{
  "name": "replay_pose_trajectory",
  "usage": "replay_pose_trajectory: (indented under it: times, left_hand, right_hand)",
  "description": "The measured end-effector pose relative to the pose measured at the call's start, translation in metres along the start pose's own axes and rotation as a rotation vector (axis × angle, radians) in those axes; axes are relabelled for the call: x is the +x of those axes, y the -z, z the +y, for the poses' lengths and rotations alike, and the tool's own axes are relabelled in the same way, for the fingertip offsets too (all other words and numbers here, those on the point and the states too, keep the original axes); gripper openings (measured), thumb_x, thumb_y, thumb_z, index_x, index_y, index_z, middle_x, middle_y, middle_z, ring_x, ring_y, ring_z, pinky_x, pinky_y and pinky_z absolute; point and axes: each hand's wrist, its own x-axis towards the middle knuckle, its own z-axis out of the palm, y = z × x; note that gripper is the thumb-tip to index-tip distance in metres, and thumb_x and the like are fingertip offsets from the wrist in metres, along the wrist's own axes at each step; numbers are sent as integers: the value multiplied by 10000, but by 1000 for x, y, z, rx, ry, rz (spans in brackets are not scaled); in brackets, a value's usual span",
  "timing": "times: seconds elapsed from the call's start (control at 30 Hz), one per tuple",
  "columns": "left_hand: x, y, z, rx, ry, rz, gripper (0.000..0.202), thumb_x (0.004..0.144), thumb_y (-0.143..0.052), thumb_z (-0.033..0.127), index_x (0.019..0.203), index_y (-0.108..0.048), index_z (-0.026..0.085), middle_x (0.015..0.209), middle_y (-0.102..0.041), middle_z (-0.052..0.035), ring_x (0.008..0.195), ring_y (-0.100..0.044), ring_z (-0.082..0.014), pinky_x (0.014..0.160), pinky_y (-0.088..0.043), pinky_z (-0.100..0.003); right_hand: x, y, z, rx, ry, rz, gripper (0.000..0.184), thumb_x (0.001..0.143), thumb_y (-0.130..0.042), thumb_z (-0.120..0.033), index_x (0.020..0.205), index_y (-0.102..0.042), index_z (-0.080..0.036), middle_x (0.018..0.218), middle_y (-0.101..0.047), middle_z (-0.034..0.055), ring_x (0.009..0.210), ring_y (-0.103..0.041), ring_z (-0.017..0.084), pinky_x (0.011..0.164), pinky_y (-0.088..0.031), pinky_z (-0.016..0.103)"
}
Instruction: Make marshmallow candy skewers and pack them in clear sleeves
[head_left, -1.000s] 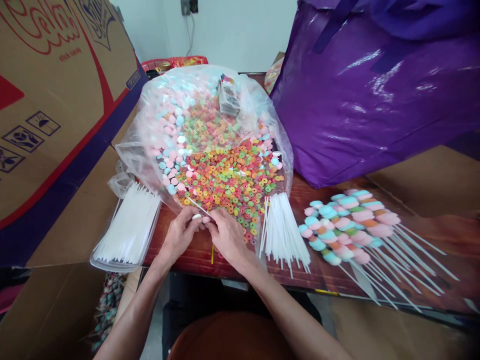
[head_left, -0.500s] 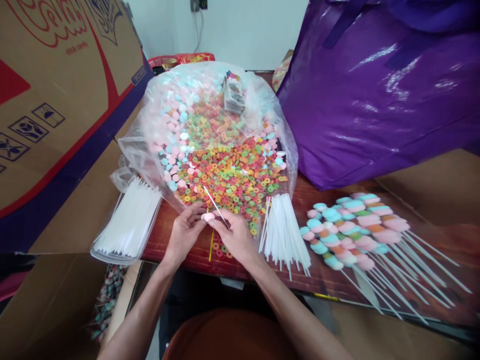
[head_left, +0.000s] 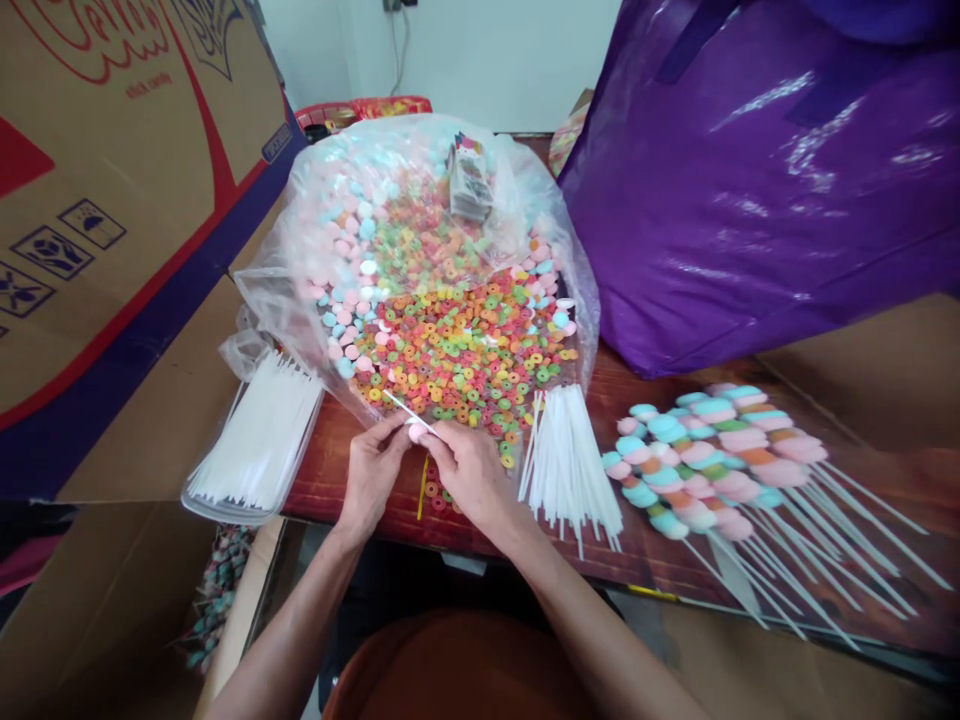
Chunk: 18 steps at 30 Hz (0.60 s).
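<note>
My left hand [head_left: 373, 468] pinches a small pink candy piece [head_left: 415, 431] that sits on a thin white stick [head_left: 399, 407]. My right hand [head_left: 466, 472] is closed on the same stick just to the right of the candy. Both hands hover at the near edge of an open clear plastic bag [head_left: 315, 270] full of coloured ring candies [head_left: 465, 355] and pink and blue pieces. A loose pile of white sticks [head_left: 566, 460] lies right of my right hand. Several finished candy skewers [head_left: 701, 455] lie further right on the wooden table [head_left: 337, 480].
A clear tray of white sticks [head_left: 259, 445] sits left of my hands. A big cardboard box [head_left: 112, 180] stands at the left, a purple plastic bag [head_left: 757, 180] at the back right. A small packet [head_left: 471, 180] lies inside the candy bag.
The stick's free tip swung up and then lower again to point left. The pink candy piece stays pinched between both hands, which have barely shifted.
</note>
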Motion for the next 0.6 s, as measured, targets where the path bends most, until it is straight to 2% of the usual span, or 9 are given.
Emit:
replay_pose_trajectory:
  times: [0.1,0.17,0.23,0.3,0.4,0.47,0.6]
  left_hand:
    - [-2,1,0,-22,13,-30,354,840,-704,417,1117,-766,206,1027,-774,-42,943,-701,-198,942,-537,-349]
    - [-4,1,2,-33,13,-62,371,833,-711,430,1117,-763,197,1025,-772,-52,927,-701,-198,924,-543,-348]
    - [-3,1,3,-45,8,-97,367,774,-779,389,1084,-768,193,1021,-770,-52,942,-694,-197,927,-534,-334]
    - [-1,1,5,-84,13,-111,356,731,-820,345,1049,-771,193,1010,-769,-46,939,-687,-188,922,-524,-317]
    - [4,2,7,-129,14,-57,320,754,-800,344,1030,-768,186,948,-766,-38,861,-680,-159,885,-516,-298]
    - [8,3,8,-139,-4,12,328,757,-794,352,1037,-764,184,932,-765,-37,828,-676,-151,864,-511,-294]
    - [12,3,9,-165,-45,123,353,724,-815,346,1033,-766,183,987,-769,-50,881,-683,-170,868,-503,-303]
  right_hand:
    - [2,-1,-2,-55,-30,-1,323,995,-522,-288,720,-656,-184,678,-662,20,584,-555,135,593,-344,241]
    - [4,-2,-1,-77,-44,-24,294,985,-530,-258,735,-665,-181,699,-673,26,595,-572,141,590,-354,242]
    - [4,-2,0,-87,-36,-47,240,972,-535,-221,797,-694,-181,750,-699,38,643,-614,159,616,-397,247]
    - [1,-1,3,-76,-17,-44,185,965,-546,-226,935,-723,-182,846,-734,61,747,-667,195,692,-466,271]
    - [-10,2,7,-14,13,35,321,986,-500,-261,1251,-663,-178,1097,-740,114,978,-696,248,858,-531,351]
    - [-19,3,9,59,50,57,413,996,-435,-217,1378,-591,-199,1219,-711,111,1075,-685,240,931,-540,375]
    - [-34,1,13,171,96,40,529,933,-396,-82,1398,-590,-244,1236,-722,53,1067,-705,193,966,-554,353]
